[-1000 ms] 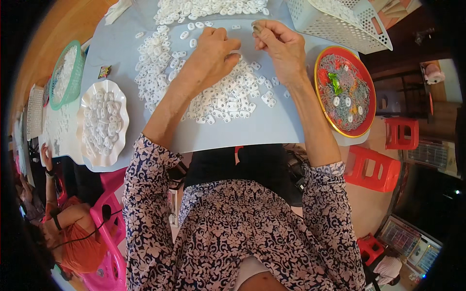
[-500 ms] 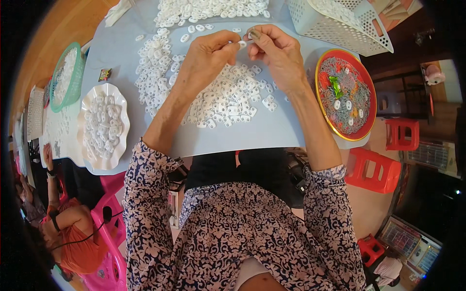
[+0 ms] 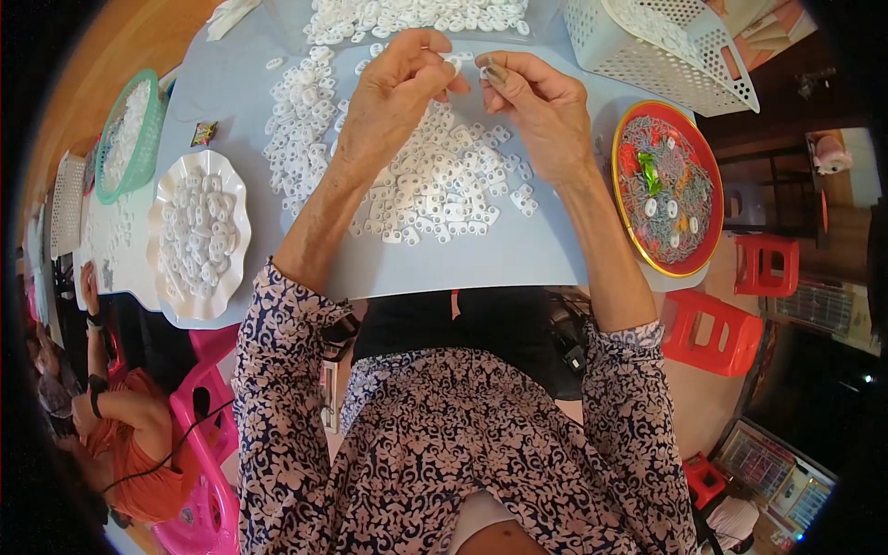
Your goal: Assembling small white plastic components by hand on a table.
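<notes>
My left hand (image 3: 393,102) and my right hand (image 3: 541,111) are raised over the grey table (image 3: 481,264), fingertips nearly meeting. Each pinches a small white plastic piece (image 3: 455,63) between thumb and forefinger. Under both hands lies a loose heap of small white plastic pieces (image 3: 435,185). A second spread of the same pieces (image 3: 301,102) runs along the left, and more of them (image 3: 416,14) lie at the far edge.
A white scalloped plate (image 3: 199,236) of pieces sits at the left, a green basket (image 3: 125,139) beyond it. A red round tray (image 3: 666,190) is at the right, a white perforated basket (image 3: 657,46) at the far right. Red stools (image 3: 731,319) stand right. Another person (image 3: 111,416) sits lower left.
Both hands have lifted off the heap and drawn toward each other, now holding small pieces fingertip to fingertip.
</notes>
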Demonstrator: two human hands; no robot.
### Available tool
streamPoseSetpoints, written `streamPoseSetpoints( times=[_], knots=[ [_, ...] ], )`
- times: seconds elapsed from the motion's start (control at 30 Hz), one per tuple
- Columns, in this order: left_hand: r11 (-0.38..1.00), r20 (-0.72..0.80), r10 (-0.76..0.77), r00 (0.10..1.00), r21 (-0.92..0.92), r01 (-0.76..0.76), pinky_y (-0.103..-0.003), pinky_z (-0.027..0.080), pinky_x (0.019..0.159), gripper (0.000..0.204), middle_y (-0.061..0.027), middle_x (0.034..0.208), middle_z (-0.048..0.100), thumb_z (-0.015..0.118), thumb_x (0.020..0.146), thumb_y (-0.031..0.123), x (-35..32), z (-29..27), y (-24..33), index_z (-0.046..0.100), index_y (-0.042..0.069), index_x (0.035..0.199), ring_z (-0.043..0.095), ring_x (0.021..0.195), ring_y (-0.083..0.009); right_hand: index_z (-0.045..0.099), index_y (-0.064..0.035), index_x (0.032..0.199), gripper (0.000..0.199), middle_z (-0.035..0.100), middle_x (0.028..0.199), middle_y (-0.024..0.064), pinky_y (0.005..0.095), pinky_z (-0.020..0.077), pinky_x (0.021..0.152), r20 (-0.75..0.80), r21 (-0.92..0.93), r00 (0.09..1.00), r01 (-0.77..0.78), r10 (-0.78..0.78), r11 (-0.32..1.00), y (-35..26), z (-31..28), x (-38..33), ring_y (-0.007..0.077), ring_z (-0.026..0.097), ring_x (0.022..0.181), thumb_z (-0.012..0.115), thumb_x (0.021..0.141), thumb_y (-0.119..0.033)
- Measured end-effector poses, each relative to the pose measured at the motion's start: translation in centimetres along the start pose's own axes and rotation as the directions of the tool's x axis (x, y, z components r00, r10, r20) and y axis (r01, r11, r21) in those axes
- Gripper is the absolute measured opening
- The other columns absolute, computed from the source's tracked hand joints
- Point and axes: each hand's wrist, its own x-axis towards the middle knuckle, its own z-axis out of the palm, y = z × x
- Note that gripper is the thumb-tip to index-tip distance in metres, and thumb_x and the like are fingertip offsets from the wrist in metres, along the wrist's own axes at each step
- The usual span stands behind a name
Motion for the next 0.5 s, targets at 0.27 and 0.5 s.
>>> streamPoseSetpoints(
  times=[0.27, 0.5],
  knots=[
    [1.0, -0.01, 0.005, 1.0, 0.02, -0.004, -0.025, 0.044, 0.069, 0.018, -0.0029, 0.073, 0.061, 0.053, 0.091, 0.016, 0.04, -0.04, 0.08, 0.06, 0.001, 0.098, 0.053, 0.071, -0.0087, 0.062, 0.0002, 0.105, 0.02, 0.065, 0.081, 0.0029, 0.0195, 0.0464, 0.062, 0.012, -0.247, 0.997, 0.075, -0.074, 0.966, -0.51, 0.59, -0.43, 0.0059, 0.056, 0.068, 0.061, 0.085, -0.003],
    [0.999, 0.023, 0.013, 1.0, 0.047, -0.014, -0.024, 0.044, 0.066, 0.018, -0.0017, 0.069, 0.058, 0.05, 0.092, 0.015, -0.04, -0.11, -0.16, 0.059, 0.001, 0.098, 0.053, 0.068, -0.0083, 0.058, 0.0004, 0.107, 0.024, 0.065, 0.081, 0.0031, 0.0193, 0.0459, 0.061, 0.047, -0.275, 0.997, 0.071, -0.061, 0.959, -0.56, 0.91, -0.34, 0.0055, 0.055, 0.066, 0.062, 0.083, 0.0]
  ],
)
